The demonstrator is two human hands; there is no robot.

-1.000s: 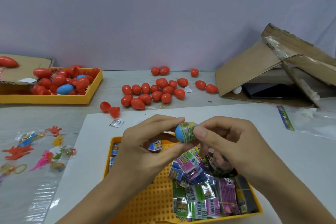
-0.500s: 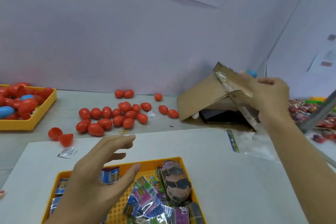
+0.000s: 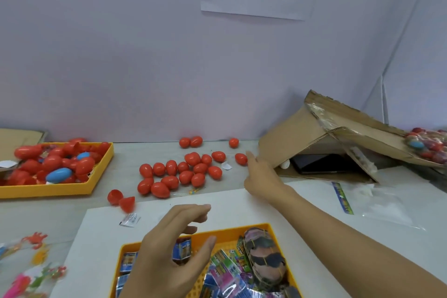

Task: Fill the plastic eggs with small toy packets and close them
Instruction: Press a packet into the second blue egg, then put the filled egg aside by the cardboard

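My left hand [image 3: 169,254] hovers over the near tray [image 3: 232,233], fingers [image 3: 193,209] spread and loosely curved, gripping nothing. Under the palm and to its right lie the packets [image 3: 222,271], heaped in the tray, with a banded bundle [image 3: 264,256] at the tray's right side. One more packet [image 3: 130,220] lies on the white sheet [image 3: 302,203], apart from the tray.

My right hand [image 3: 262,179] reaches out over the desk [image 3: 121,169], fingers straight and close together, holding nothing. Its fingertips [image 3: 249,155] sit just beside a red egg [image 3: 241,158] at the right edge of the loose eggs [image 3: 179,174]; I cannot tell whether they touch it. That cluster lies on the desk beyond the sheet, with three more eggs [image 3: 191,142] near the wall. Two open halves [image 3: 121,199] rest at the sheet's far left corner.

The far tray [image 3: 60,189] on the left holds many red eggs and a blue egg [image 3: 58,175]. On the right a collapsed cardboard box [image 3: 314,143] leans just beside my right hand, a dark flat thing under it. A bag of eggs [image 3: 428,145] rests on the box's far right flap. Small bright toys [image 3: 33,261] lie on the desk at lower left.
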